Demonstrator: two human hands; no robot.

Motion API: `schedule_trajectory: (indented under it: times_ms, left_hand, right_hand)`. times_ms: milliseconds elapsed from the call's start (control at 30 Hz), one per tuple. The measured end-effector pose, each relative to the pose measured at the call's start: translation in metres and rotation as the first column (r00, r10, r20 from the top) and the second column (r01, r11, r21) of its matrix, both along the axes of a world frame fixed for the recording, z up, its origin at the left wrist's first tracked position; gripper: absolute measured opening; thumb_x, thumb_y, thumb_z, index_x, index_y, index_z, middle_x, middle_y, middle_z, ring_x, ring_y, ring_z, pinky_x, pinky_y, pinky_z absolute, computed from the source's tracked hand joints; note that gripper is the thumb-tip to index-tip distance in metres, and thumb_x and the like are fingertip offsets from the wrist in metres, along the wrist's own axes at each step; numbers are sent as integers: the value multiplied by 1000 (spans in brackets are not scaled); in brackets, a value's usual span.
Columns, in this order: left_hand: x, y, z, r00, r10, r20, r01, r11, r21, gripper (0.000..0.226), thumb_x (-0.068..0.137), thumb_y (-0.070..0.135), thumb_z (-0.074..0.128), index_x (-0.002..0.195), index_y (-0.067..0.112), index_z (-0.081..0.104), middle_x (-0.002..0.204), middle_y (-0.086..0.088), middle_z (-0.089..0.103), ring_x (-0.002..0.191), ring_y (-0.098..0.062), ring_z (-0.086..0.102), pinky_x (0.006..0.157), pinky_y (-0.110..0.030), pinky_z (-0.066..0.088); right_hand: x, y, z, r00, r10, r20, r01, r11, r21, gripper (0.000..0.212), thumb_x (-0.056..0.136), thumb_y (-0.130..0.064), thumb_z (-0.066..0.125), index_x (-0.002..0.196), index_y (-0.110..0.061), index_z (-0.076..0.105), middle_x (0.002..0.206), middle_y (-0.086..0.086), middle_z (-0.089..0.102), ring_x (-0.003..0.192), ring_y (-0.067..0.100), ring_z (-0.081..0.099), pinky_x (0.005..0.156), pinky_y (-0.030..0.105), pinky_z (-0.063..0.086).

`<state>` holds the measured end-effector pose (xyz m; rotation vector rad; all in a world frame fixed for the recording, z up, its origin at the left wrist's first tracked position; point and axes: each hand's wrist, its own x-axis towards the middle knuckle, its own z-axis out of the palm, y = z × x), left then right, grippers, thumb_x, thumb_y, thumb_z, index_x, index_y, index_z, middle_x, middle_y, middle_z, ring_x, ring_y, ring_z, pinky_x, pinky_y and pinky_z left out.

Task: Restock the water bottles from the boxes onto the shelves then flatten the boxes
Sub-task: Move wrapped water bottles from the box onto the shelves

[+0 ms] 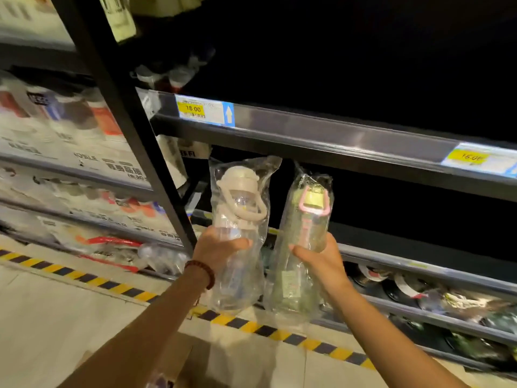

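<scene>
dim scene overall; the shelf bays [391,65] go near pure black, no detail inside. light seems to come from upper left and behind the camera, w/ the floor [42,303] and both forearms lit warm. glare streaks on the shelf rail [321,130] and on the plastic bags round the bottles [240,208]. left-side packaging [56,135] is smeared by motion blur, text barely legible. wide-angle bend tilts the upright post [134,135]. far-right price tag [472,158] soft.

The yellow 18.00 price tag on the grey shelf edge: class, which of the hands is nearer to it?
Left. The left hand grips a bagged bottle below the yellow 18.00 price tag; the right hand is further right.
</scene>
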<state>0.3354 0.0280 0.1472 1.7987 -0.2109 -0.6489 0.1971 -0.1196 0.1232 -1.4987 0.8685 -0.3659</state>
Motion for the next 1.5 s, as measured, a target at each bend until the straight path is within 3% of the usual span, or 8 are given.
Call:
schedule_trajectory:
  times_ms: [333, 467, 667, 800, 933, 1233, 1400, 1500]
  left_hand:
    - [81, -54, -10, 989, -42, -143, 20, 989, -148, 43, 66, 24, 82, 99, 21, 55, 104, 5, 57, 104, -18, 53, 82, -31, 43]
    - [103, -79, -4, 987, -13, -159, -18, 982, -191, 27, 72, 15, 79, 90, 13, 59, 84, 2, 58, 86, -15, 58, 67, -22, 49]
    - [126, -107, -24, 963, 120, -242, -165, 970, -176, 26, 67, 17, 83, 81, 11, 62, 81, 0, 65, 79, -11, 60, 81, -29, 49]
    - [130, -113, -38, 972, 146, -183, -184, 960, -212, 40, 69, 18, 81, 103, 10, 62, 83, 7, 64, 75, -3, 58, 78, -24, 45]
    - [137, -114, -48, 982, 153, -110, -175, 955, -241, 43, 70, 13, 80, 107, 14, 60, 96, 4, 65, 90, -9, 62, 89, -26, 47]
    - [133, -120, -54, 985, 173, 3, -171, 975, -142, 54, 74, 5, 76, 122, 0, 53, 117, -5, 59, 96, -11, 52, 89, -17, 45]
    - [140, -122, -53, 982, 184, -51, -188, 977, -97, 59, 78, 15, 73, 127, 0, 45, 125, -13, 56, 110, -27, 58, 92, -26, 49]
    - [139, -118, -55, 985, 166, 34, -161, 978, -130, 55, 78, 6, 72, 125, -5, 46, 125, -18, 57, 110, -31, 58, 79, -20, 50]
  right_hand:
    - [72, -58, 13, 993, -103, 56, 95, 986, 140, 65, 58, -42, 84, 108, -10, 59, 111, 12, 65, 102, 25, 64, 92, 45, 51]
    - [91, -80, 16, 949, -287, 129, 228, 910, 346, 23, 78, -15, 74, 97, -3, 68, 95, 11, 70, 89, 22, 66, 84, 33, 52]
    - [110, -96, -7, 835, -523, 172, 413, 802, 432, 68, 68, -21, 83, 128, -8, 54, 114, 3, 65, 103, 17, 62, 95, 33, 48]
    - [110, -98, -23, 764, -608, 215, 481, 759, 438, 52, 69, -15, 82, 114, -8, 57, 91, 0, 67, 77, 11, 61, 75, 28, 52]
    - [116, -96, -33, 742, -588, 322, 476, 800, 364, 79, 60, -14, 84, 130, -13, 48, 108, 0, 66, 98, 14, 63, 88, 29, 51]
    - [124, -88, -54, 814, -535, 227, 473, 837, 276, 52, 67, -7, 83, 114, -1, 59, 95, 0, 66, 93, 16, 63, 83, 28, 51]
    - [130, -84, -52, 894, -438, 99, 410, 886, 215, 85, 42, -44, 93, 106, 4, 64, 102, 18, 69, 93, 34, 67, 82, 48, 57]
    - [129, -80, -51, 936, -347, 63, 346, 938, 14, 38, 68, -24, 84, 91, -1, 65, 85, 5, 67, 78, 18, 64, 75, 31, 52]
